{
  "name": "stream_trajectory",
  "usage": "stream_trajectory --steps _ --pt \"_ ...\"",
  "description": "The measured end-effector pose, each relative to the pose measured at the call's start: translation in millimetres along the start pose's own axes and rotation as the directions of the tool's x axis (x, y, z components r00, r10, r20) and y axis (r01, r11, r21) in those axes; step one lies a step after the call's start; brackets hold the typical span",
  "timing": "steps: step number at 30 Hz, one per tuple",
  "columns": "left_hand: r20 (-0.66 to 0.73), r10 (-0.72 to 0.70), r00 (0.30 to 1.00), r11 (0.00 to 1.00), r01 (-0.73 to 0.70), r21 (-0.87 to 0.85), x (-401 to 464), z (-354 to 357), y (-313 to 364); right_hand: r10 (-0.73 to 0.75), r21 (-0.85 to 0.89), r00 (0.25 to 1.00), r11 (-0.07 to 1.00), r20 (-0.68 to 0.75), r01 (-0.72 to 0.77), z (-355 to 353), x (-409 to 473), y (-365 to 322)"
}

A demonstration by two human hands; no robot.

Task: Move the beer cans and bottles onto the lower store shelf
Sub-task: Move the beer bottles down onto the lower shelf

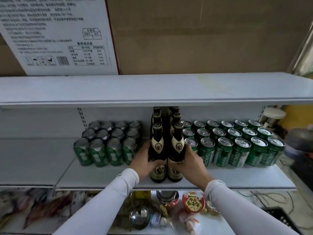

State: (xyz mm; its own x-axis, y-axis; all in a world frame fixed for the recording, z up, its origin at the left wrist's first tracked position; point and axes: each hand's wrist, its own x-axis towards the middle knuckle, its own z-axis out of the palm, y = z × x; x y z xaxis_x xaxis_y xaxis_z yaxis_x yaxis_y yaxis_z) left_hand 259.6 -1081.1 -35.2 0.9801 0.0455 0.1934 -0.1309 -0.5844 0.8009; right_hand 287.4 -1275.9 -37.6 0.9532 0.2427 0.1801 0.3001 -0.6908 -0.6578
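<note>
Two rows of dark brown beer bottles with cream labels stand in the middle of the white lower shelf [237, 177]. My left hand [144, 162] grips the front left bottle [157, 146] at its body. My right hand [189, 162] grips the front right bottle [177, 145] the same way. More bottles [175, 116] line up behind them. Shrink-wrapped green cans [105, 150] stand to the left of the bottles. Loose green cans [237, 146] fill the shelf to the right in three rows.
The upper shelf [152, 89] carries a white printed carton [55, 34] and a brown cardboard box [194, 34]. Below the lower shelf lie snack packets, a red-lidded tub [193, 202] and a steel lid [140, 217]. Cables and a dark object sit at the far right.
</note>
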Motion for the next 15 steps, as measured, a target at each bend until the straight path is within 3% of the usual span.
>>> stream_trajectory --steps 4,9,15 --pt "-0.041 0.024 0.999 0.999 -0.022 0.047 3 2 -10 0.007 -0.020 1.000 1.000 -0.014 -0.007 5 2 4" --pt "-0.045 0.092 0.995 0.996 -0.092 -0.006 3 3 -13 0.052 -0.005 0.997 0.999 -0.050 -0.052 14 1 4" --pt "-0.077 0.078 0.994 0.995 -0.082 -0.058 2 8 -21 0.091 -0.026 0.994 0.995 -0.056 -0.093 17 1 4"
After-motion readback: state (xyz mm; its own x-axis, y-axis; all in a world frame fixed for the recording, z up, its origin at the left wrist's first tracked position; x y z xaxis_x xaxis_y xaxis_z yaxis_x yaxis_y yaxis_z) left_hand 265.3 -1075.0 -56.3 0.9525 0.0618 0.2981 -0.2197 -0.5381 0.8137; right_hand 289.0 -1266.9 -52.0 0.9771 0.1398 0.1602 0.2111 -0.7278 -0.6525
